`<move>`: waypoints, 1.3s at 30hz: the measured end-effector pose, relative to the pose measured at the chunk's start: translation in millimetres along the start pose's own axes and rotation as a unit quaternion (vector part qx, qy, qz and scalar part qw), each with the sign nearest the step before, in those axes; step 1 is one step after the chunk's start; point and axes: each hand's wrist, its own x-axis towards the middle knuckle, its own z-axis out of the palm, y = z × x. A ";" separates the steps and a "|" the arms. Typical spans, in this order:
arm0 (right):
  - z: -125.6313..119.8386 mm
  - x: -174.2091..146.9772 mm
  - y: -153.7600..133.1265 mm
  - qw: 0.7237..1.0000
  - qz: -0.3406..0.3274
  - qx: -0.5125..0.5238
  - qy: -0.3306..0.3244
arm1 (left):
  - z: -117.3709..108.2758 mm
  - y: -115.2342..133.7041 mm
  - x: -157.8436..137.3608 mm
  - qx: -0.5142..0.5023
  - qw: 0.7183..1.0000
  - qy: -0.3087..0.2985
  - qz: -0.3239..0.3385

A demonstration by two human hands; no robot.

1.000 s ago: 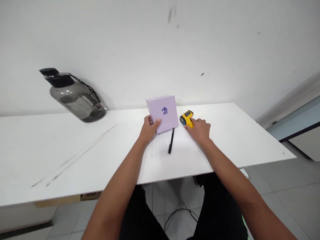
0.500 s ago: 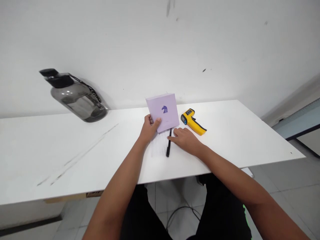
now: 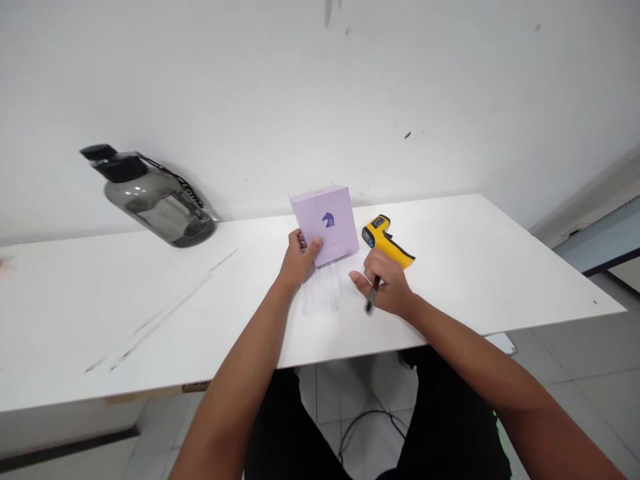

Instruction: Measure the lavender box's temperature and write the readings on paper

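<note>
My left hand [image 3: 300, 261] is closed on the lower left corner of a light purple box [image 3: 341, 233] with a dark horse-head logo, thumb across its front. The box is tilted up above the white table, its front towards me. In my right hand [image 3: 393, 285], curled, is a black pen [image 3: 371, 301]; its lower end points down towards me and is blurred. Just beyond that hand lies a yellow and black infrared thermometer [image 3: 393, 249], its handle partly covered by the knuckles. Faint grey smudges mark the table below the box.
A grey see-through water bottle [image 3: 159, 205] with a black lid and strap stands at the back left by the wall. The white table [image 3: 190, 320] has dark scuff lines on its left part. Its front edge runs just above my legs.
The pen, lying on the table beneath my right fingers before, is now picked up in that hand, which has shifted right and nearer to me. The box stays in my left hand.
</note>
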 end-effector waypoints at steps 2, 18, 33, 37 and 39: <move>4.5 -0.5 -1.1 0.999 0.007 0.036 -0.030 | -0.5 -0.5 0.3 0.004 1.000 -0.001 0.000; 18.3 1.4 -1.2 0.927 0.306 0.085 -0.200 | -1.0 -3.1 0.7 0.022 1.000 -0.009 -0.012; 20.1 -3.4 2.8 0.934 0.271 0.057 -0.226 | -1.7 -14.2 4.9 0.017 1.000 0.002 -0.019; 18.1 -2.1 0.7 0.928 0.284 0.081 -0.228 | -2.2 -17.1 6.5 0.009 1.000 -0.001 -0.016; 17.9 -1.3 -0.1 0.926 0.295 0.082 -0.219 | -2.2 -16.9 6.5 0.010 1.000 -0.002 -0.016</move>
